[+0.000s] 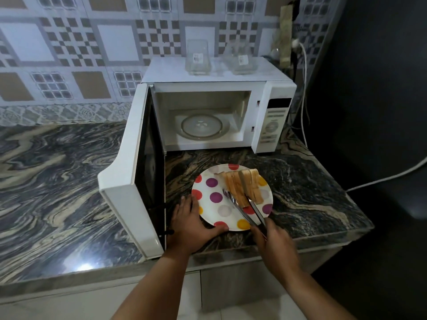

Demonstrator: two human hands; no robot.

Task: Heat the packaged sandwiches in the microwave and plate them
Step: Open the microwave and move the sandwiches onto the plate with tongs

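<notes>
The white microwave (pixel 217 105) stood on the marbled counter (pixel 57 181) with its door (pixel 136 172) swung wide open to the left. Inside, only the glass turntable (pixel 202 127) was visible. In front of it, on the counter, lay a white plate with coloured dots (pixel 215 197). The sandwiches (pixel 242 184) were on the far half of this plate, cut pieces leaning one against the other.

The left hand (pixel 193 225) rested at the near-left rim of the plate, fingers spread and touching the edge, thumb along the near rim; it did not close around anything. The right hand (pixel 270 236) was closed around the handle end of metal tongs (pixel 245 209). The two arms of the tongs stood slightly apart, and their tips reached the near side of the sandwiches; whether they really pinched the bread, I could not tell.

On top of the microwave stood two clear glass containers (pixel 197 57). A white cable (pixel 305 88) hung down the wall at the right.
</notes>
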